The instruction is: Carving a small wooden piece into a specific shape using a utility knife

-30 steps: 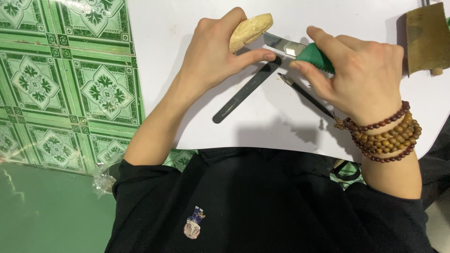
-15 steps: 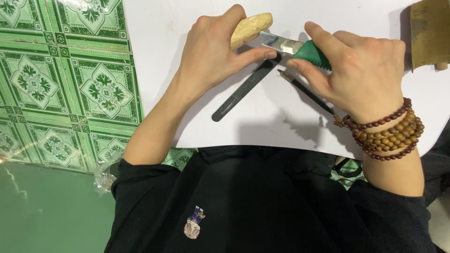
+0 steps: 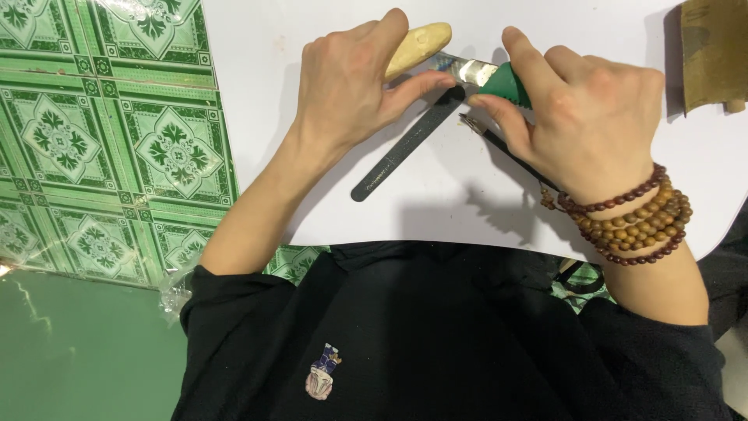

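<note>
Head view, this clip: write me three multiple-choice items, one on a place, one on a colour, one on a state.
1. Where does the long dark flat file lie?
A. on the white sheet
B. on the green patterned tiles
C. in the left hand

2. What colour is the handle of the metal-bladed knife?
A. red
B. green
C. yellow

3. What is the left hand doing?
A. resting flat and empty
B. gripping the pale tan wooden piece
C. pulling at the bead bracelets

Key: 1 A, the file rests on the white sheet; 2 B, green shows between the right hand fingers; 3 B, thumb and fingers close around the wooden piece.
</note>
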